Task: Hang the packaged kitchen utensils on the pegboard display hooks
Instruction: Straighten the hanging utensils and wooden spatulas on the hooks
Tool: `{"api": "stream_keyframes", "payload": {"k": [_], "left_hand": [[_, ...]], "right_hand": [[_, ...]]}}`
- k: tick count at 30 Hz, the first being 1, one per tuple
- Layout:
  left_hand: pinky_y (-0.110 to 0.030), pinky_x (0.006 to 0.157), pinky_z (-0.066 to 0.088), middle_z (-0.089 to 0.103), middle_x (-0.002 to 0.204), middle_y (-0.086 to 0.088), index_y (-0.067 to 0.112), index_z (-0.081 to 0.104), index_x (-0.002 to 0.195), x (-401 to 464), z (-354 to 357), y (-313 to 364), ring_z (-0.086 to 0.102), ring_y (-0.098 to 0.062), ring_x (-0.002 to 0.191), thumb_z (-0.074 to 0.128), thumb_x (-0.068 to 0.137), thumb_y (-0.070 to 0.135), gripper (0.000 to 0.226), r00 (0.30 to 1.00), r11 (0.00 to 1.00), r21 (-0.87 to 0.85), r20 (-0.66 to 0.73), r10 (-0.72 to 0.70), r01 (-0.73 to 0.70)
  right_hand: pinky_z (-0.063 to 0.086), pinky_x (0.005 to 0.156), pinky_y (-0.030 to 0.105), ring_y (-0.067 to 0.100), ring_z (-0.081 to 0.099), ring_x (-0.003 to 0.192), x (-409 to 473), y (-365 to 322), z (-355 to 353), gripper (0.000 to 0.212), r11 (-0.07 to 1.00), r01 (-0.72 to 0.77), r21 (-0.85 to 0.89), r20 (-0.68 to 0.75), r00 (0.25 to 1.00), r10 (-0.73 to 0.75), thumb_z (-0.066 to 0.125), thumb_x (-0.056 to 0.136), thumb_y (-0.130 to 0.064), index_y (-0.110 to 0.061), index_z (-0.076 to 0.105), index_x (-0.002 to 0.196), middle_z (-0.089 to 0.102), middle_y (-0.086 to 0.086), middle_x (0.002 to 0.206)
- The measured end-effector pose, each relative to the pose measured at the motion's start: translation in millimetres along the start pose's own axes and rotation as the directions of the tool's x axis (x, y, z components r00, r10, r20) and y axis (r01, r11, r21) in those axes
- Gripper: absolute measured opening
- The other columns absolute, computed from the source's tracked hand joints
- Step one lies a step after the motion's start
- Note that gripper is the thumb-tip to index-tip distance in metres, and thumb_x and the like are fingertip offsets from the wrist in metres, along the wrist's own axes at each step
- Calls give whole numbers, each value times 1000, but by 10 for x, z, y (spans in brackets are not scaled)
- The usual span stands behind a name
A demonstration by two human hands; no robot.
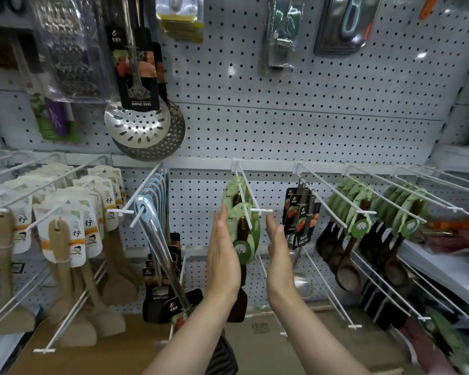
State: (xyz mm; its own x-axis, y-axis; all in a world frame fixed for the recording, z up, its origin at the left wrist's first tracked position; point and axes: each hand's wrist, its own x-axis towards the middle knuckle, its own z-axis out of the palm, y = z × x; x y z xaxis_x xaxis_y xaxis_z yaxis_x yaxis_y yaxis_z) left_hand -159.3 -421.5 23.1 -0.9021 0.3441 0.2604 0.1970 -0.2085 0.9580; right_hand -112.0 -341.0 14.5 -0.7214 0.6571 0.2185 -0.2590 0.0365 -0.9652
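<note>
The green-carded dark wooden spoon pack [243, 234] hangs upright on the white wire hook [248, 201], between both hands. The left hand [222, 255] lies flat-fingered against its edge, nearer. The right hand [279, 247] is flat too, just apart, holding nothing.

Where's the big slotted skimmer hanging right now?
In the head view, the slotted skimmer hangs upper left on the pegboard, right of the bagged grater, above the blue-handled utensils.

Left hand [222, 255] is covering the left edge of the green-carded utensil [245, 234] on the hook, so whether fingers are touching the card can't be told. Utensil's dark lower end is disappearing behind the left wrist. Top-row packs, e.g. the grater [68, 47], are getting cut off by the upper edge. Card print is staying too small to read. Items at far right [455, 234] are blurring out.
</note>
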Motion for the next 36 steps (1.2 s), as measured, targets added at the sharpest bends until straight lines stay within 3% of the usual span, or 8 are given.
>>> {"api": "stream_keyframes", "payload": {"k": [3,7,12,17,21,26,31,36], "left_hand": [[-38,125,19,28,160,25,59,29,148,-47,9,11,24,2,148,12,87,83,67,1000,999,35,28,10,-11],[-41,124,22,29,161,20,60,30,148,36,15,28,25,-3,149,12,88,85,67,999,999,36,42,-1,0],[-42,123,26,33,160,19,59,31,147,201,19,29,29,-4,148,12,83,90,74,999,999,37,38,-22,21],[-45,123,27,36,159,16,57,32,148,314,47,6,32,-7,147,13,76,95,84,999,999,33,20,-44,43],[-44,124,25,35,160,14,51,30,152,345,70,0,30,-8,148,14,90,82,72,999,999,22,28,-42,41],[-43,122,28,36,160,12,49,30,153,402,78,-19,34,-9,146,13,93,78,69,999,999,29,25,-40,39],[-44,121,31,39,158,14,54,32,150,453,59,-40,37,-8,144,13,79,93,84,999,999,33,28,-39,38],[-44,122,28,37,159,15,54,31,150,445,45,-30,34,-7,146,13,77,94,86,999,999,36,38,-39,38]], "right_hand": [[37,80,-6,-33,47,105,-4,-3,47,49,1000,-11,26,42,999,10,22,108,-47,-32,39,152,49,-33,131],[38,76,-7,-36,48,97,39,-41,125,44,1000,-12,21,57,998,11,22,110,-45,-35,40,148,49,-35,125],[40,66,-5,-30,56,79,135,-185,199,31,998,-55,24,53,997,54,22,111,-38,-43,52,113,58,-37,94],[39,60,-5,-30,55,72,318,-168,187,35,995,-94,-15,60,994,95,21,111,-43,-39,51,129,57,-30,99],[40,64,-1,-26,55,75,389,-168,170,35,991,-129,-42,60,990,131,22,110,-44,-38,53,125,60,-26,103],[38,59,-6,-31,55,71,413,-175,177,37,991,-119,-61,70,990,123,22,111,-41,-35,55,124,59,-26,99],[37,56,-6,-31,54,67,426,-230,197,37,989,-129,-68,70,989,133,21,111,-43,-35,54,125,57,-25,96],[36,54,-6,-31,52,64,434,-195,206,48,985,-148,-89,55,987,154,22,110,-46,-27,54,140,56,-24,96]]}}
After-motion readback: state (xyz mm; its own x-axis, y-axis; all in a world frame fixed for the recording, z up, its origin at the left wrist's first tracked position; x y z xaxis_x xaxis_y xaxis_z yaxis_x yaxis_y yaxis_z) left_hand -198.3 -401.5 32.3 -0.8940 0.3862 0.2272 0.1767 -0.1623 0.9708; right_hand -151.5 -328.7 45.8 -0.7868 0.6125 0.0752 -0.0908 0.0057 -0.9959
